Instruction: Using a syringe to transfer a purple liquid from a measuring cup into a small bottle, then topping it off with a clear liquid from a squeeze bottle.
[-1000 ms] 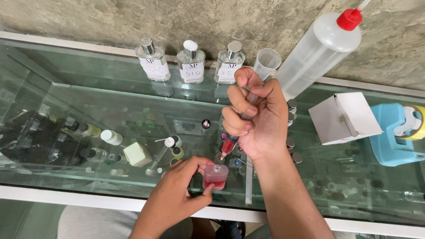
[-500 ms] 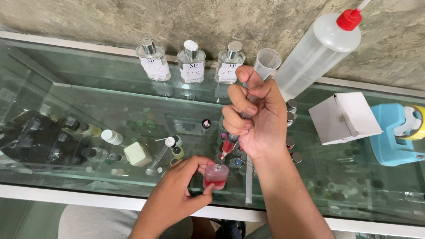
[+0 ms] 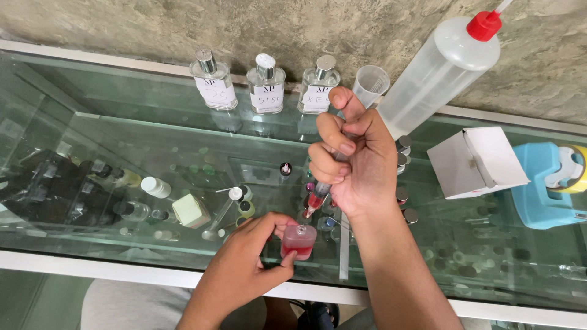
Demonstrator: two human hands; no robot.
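My left hand [image 3: 247, 260] grips a small clear bottle [image 3: 298, 241] with red liquid in its lower half, standing on the glass counter [image 3: 153, 146] near the front edge. My right hand [image 3: 351, 156] is closed around a syringe [image 3: 316, 200] holding red liquid, thumb on top of the plunger. The syringe slants down, its tip just above the bottle's open neck.
Three square clear bottles with white labels [image 3: 267, 84] stand along the back wall beside a small measuring cup [image 3: 370, 84] and a big squeeze bottle with a red nozzle [image 3: 437, 72]. A white box [image 3: 476, 161] and a blue tape dispenser [image 3: 547, 186] lie at the right. Small vials show under the glass.
The right hand with the syringe has shifted slightly; the red liquid column in the syringe looks a little shorter. The left hand and bottle stay in place.
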